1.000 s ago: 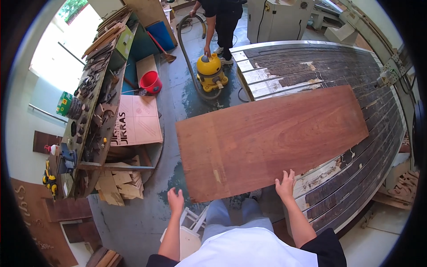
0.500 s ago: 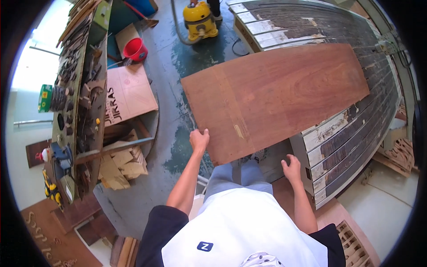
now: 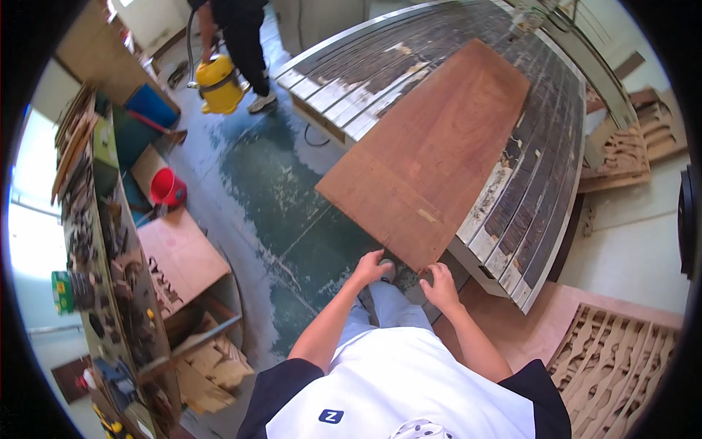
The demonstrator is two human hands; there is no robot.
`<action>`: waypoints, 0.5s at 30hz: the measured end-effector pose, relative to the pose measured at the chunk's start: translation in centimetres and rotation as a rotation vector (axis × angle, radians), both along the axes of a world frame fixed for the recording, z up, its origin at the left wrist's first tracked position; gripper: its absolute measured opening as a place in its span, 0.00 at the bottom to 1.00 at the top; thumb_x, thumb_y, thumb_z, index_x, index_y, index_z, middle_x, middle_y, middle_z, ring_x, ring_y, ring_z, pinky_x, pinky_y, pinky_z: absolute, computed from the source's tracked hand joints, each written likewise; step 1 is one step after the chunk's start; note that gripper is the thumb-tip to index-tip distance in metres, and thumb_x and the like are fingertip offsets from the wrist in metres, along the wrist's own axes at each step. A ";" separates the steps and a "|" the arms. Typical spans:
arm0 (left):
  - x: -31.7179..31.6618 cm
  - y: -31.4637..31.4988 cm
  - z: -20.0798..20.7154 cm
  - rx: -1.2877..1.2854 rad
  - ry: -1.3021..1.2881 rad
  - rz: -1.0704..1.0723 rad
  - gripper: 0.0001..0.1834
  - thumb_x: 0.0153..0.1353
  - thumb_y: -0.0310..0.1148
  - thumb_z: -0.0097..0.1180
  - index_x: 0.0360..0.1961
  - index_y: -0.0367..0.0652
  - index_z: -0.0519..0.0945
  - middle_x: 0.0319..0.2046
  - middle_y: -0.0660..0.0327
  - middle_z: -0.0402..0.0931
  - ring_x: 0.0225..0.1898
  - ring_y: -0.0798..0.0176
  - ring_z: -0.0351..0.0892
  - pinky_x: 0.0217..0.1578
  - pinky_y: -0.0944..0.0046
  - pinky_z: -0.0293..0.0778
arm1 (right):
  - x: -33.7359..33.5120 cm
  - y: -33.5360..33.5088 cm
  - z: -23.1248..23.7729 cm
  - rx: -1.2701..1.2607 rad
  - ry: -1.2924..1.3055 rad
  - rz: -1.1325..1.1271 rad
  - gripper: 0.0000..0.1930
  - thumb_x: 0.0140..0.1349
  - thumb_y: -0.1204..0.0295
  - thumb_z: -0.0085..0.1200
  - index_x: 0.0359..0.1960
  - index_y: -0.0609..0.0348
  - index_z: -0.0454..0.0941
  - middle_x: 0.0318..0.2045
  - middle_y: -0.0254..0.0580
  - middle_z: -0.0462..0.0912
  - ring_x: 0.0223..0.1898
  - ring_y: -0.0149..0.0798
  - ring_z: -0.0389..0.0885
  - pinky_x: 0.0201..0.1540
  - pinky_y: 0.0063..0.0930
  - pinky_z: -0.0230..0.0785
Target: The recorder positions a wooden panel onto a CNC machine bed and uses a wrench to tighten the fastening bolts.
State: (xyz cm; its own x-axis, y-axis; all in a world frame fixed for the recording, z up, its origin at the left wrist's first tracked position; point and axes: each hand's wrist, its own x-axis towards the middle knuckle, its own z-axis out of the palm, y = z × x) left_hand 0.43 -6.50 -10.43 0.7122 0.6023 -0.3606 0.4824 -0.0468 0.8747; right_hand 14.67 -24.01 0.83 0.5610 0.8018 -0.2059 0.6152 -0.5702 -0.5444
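A long reddish-brown wooden board (image 3: 439, 146) lies on the slatted machine bed (image 3: 541, 212), its wide near end overhanging toward me. My right hand (image 3: 442, 287) is at the board's near corner, fingers bent around it. Just off the board's near edge is my left hand (image 3: 371, 269), fingers and thumb apart, nothing seen in it. A small gap shows between that hand and the edge.
Another person (image 3: 241, 36) at the far left holds a yellow vacuum cleaner (image 3: 219, 86). Along the left stand a cluttered workbench (image 3: 128, 293), a red bucket (image 3: 168, 188) and a cardboard sheet (image 3: 186, 252). Cut wooden panels (image 3: 614, 358) lie at the right.
The board has turned, its near end swinging right toward me. My left hand has left its corner; my right hand has come to the near corner. The other person has lifted the vacuum cleaner.
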 end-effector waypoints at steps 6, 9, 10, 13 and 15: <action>0.1 5.9 3.7 0.191 0.253 -0.044 0.13 0.51 0.33 0.62 0.37 0.36 0.81 0.28 0.45 0.80 0.32 0.44 0.81 0.33 0.54 0.75 | 1.0 0.8 -2.1 -0.047 -0.053 -0.151 0.30 0.47 0.68 0.65 0.53 0.62 0.70 0.59 0.63 0.62 0.62 0.61 0.61 0.61 0.50 0.58; -1.0 9.3 3.6 0.335 0.408 -0.082 0.14 0.50 0.28 0.62 0.38 0.36 0.79 0.31 0.45 0.79 0.34 0.43 0.79 0.34 0.52 0.73 | 1.3 3.1 -2.6 -0.102 -0.058 -0.190 0.39 0.46 0.65 0.66 0.62 0.59 0.63 0.67 0.63 0.50 0.69 0.61 0.46 0.65 0.60 0.48; -1.8 10.5 3.4 0.356 0.411 -0.102 0.14 0.50 0.28 0.62 0.38 0.36 0.79 0.31 0.45 0.79 0.34 0.43 0.79 0.34 0.52 0.73 | 1.4 3.9 -2.5 -0.118 -0.076 -0.163 0.40 0.46 0.63 0.67 0.62 0.59 0.63 0.67 0.63 0.49 0.70 0.60 0.45 0.65 0.62 0.46; -2.2 13.9 3.1 0.529 0.260 -0.159 0.19 0.48 0.26 0.61 0.44 0.36 0.75 0.43 0.45 0.76 0.44 0.44 0.75 0.40 0.52 0.71 | 2.1 5.5 -3.8 -0.146 -0.097 -0.126 0.42 0.45 0.60 0.68 0.63 0.57 0.62 0.68 0.62 0.47 0.70 0.60 0.43 0.66 0.64 0.42; -1.5 15.4 5.1 0.661 0.262 -0.248 0.28 0.48 0.25 0.60 0.53 0.38 0.69 0.56 0.46 0.66 0.57 0.43 0.65 0.52 0.54 0.66 | 2.1 5.4 -4.6 -0.173 -0.098 -0.121 0.43 0.45 0.59 0.68 0.63 0.57 0.61 0.68 0.62 0.46 0.70 0.60 0.42 0.66 0.65 0.41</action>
State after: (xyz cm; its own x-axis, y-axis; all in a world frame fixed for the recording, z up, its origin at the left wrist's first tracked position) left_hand -1.10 8.86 -5.31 0.7961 0.5848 -0.1557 0.5774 -0.6570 0.4848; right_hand 16.74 -18.58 -3.74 0.6750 0.6848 -0.2746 0.5816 -0.7228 -0.3732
